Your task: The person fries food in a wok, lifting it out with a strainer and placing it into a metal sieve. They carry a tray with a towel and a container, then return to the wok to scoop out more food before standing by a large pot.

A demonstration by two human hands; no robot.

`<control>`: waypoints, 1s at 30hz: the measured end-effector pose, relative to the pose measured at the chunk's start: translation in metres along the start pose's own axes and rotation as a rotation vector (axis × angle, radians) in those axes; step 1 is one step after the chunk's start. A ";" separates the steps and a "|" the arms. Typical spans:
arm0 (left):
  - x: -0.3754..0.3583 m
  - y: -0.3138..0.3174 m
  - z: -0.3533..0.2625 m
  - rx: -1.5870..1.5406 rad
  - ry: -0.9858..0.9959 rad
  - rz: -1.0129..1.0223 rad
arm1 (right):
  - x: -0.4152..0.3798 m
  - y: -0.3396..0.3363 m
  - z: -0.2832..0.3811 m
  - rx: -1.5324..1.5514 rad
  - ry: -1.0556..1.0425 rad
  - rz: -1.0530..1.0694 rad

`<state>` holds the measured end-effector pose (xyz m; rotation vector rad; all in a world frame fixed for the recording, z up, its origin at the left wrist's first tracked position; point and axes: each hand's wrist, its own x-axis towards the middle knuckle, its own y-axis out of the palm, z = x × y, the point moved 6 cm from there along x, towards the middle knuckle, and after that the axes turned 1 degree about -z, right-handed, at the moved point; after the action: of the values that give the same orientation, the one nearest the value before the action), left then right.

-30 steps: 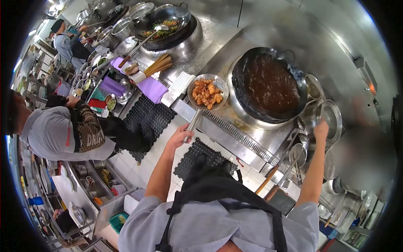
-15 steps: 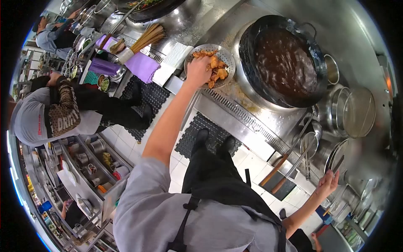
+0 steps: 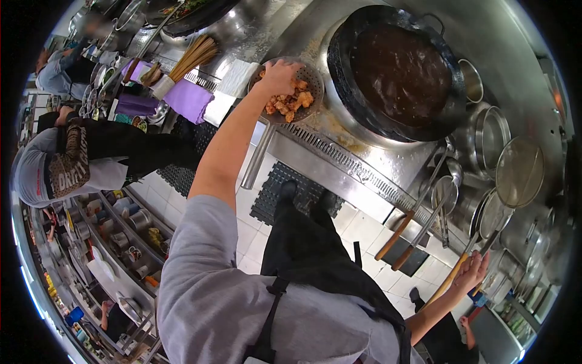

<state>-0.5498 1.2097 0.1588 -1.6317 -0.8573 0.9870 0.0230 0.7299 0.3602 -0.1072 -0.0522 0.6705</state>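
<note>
My left hand [image 3: 282, 78] is over a perforated metal skimmer [image 3: 314, 77], at the far side of the browned fried pieces [image 3: 290, 104] lying in it. Its fingers point down and are mostly hidden behind the back of the hand. The skimmer's long handle [image 3: 257, 159] sticks out over the counter's front edge. Off to the right, my right hand [image 3: 471, 273] has curled fingers around a thin metal utensil [image 3: 490, 241], whose kind I cannot tell. A ladle or strainer with a wooden handle [image 3: 450, 280] passes just beside that hand.
A big black wok [image 3: 339, 73] of dark oil [image 3: 400, 76] stands right of the skimmer. Long-handled ladles [image 3: 395, 235] and a round mesh strainer [image 3: 519, 171] are at the right. A bamboo brush [image 3: 193, 59] and purple cloth [image 3: 187, 100] lie left. Another person [image 3: 66, 161] stands at the left.
The skimmer has turned, so its handle now points toward me. My left hand has shifted from the pieces' middle to their far side. The whole view has shifted slightly.
</note>
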 end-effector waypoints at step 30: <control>-0.271 0.048 -0.050 -1.867 -0.569 0.040 | 0.019 -0.070 -0.035 0.155 -0.002 -0.251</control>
<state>-0.6135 0.9373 0.1734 -2.8019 -2.5927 0.4894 0.0842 0.6842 0.3334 0.0494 -0.0149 0.4222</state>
